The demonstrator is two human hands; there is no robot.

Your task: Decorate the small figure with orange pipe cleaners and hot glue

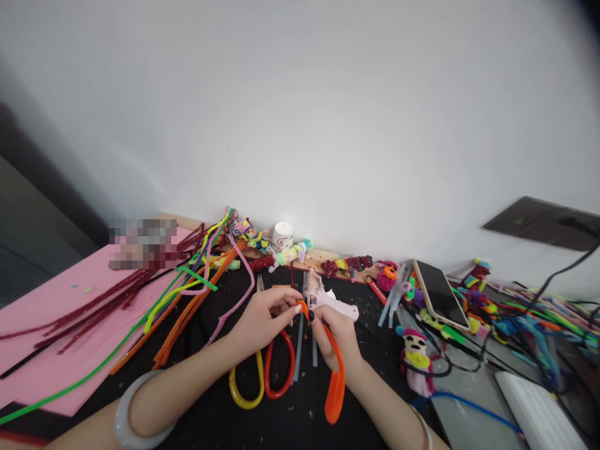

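Both left hand (267, 315) and right hand (349, 340) pinch an orange strip (340, 364), its loose end hanging toward five o'clock; scissors (279, 394) lie at seven, a glue gun (345, 307) at two.

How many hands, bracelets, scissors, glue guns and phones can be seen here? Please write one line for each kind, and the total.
Left hand and right hand: 2
Bracelets: 2
Scissors: 1 pair
Glue gun: 1
Phone: 1
Total: 7
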